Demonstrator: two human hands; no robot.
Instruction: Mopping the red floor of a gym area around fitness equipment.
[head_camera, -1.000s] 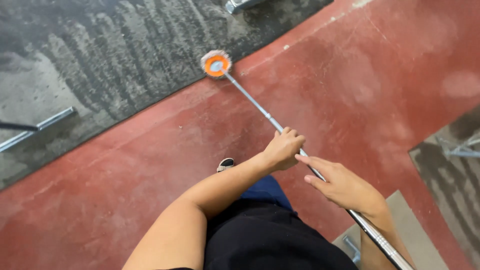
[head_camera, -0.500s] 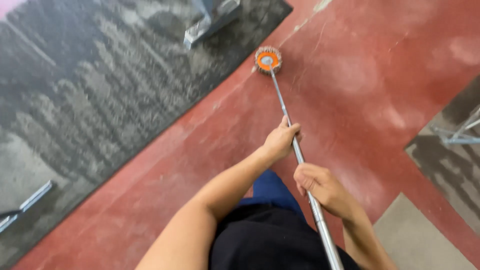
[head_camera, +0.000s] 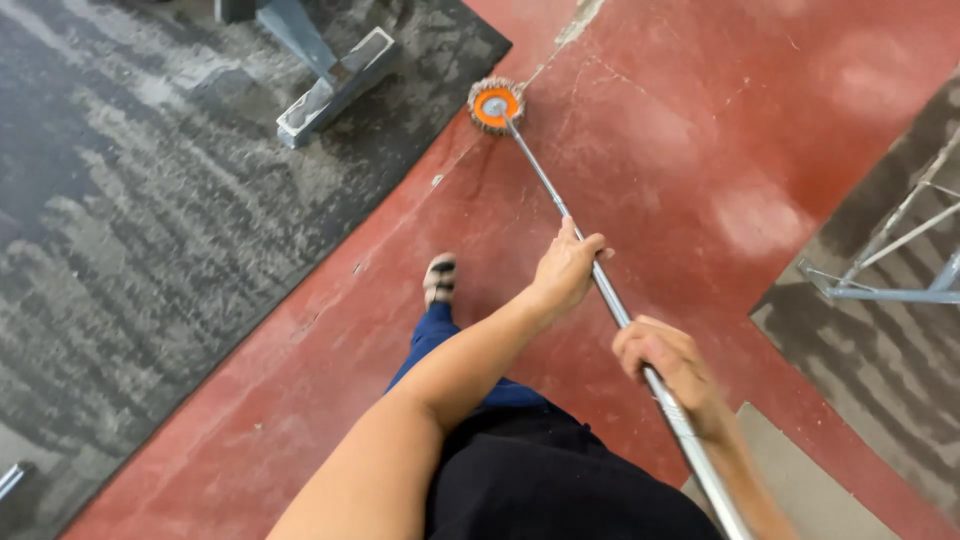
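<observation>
Your left hand and right hand both grip the mop pole tightly; its round head rests on the red floor beside the dark mat.

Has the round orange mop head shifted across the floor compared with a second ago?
Yes. The mop head lay across the edge of the dark mat a second ago; now it sits just off that edge on the red floor.

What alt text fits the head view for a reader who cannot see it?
Both hands grip a long metal mop pole: left hand ahead, right hand behind. Its round orange mop head rests on the red floor beside a dark grey mat.
</observation>
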